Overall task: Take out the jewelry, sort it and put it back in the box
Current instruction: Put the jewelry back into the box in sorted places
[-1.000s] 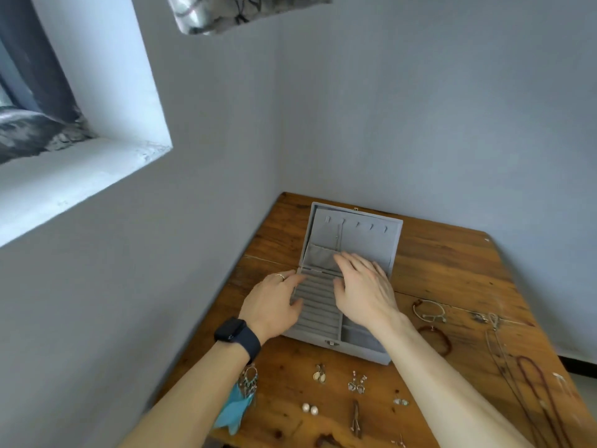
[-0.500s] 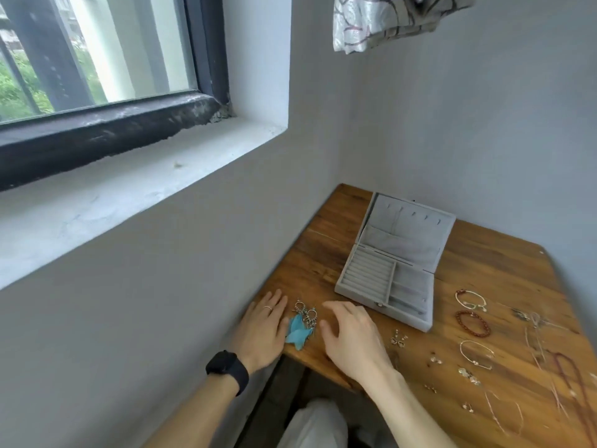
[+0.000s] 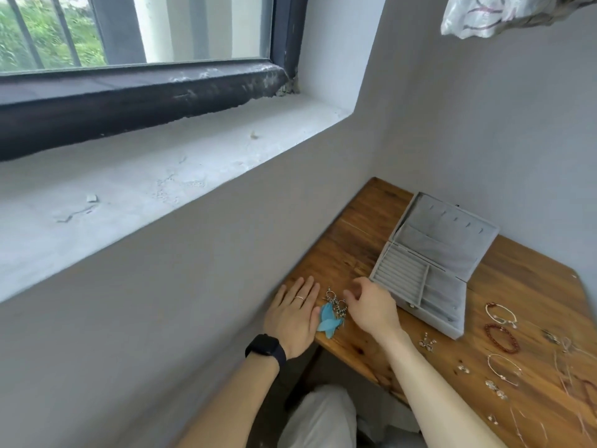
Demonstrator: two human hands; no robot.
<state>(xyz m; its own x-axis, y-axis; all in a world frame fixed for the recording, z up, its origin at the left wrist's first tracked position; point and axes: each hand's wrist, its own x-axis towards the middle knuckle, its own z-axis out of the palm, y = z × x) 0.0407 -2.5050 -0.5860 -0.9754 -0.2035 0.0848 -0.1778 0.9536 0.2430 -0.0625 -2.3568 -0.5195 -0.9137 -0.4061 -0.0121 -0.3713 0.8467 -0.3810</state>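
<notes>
An open grey jewelry box (image 3: 429,273) with an empty ring-slot tray stands on the wooden table (image 3: 355,240). Blue feather earrings (image 3: 331,313) lie at the table's near left corner. My left hand (image 3: 295,316) rests flat on the table, just left of the earrings, fingers straight. My right hand (image 3: 371,305) hovers just right of them with fingers loosely curled, holding nothing that I can see. Bracelets lie right of the box: a thin wire one (image 3: 500,315), a red bead one (image 3: 502,337) and another thin one (image 3: 504,368).
Small earrings (image 3: 427,343) and studs (image 3: 496,389) are scattered on the table's right part, with chains (image 3: 568,376) at the far right. A grey wall and a window sill (image 3: 161,176) border the table on the left. A patterned cloth (image 3: 504,14) hangs above.
Both hands left the box and came down to the near left corner beside the feather earrings. The view swung left. My right hand's fingers went from flat to curled.
</notes>
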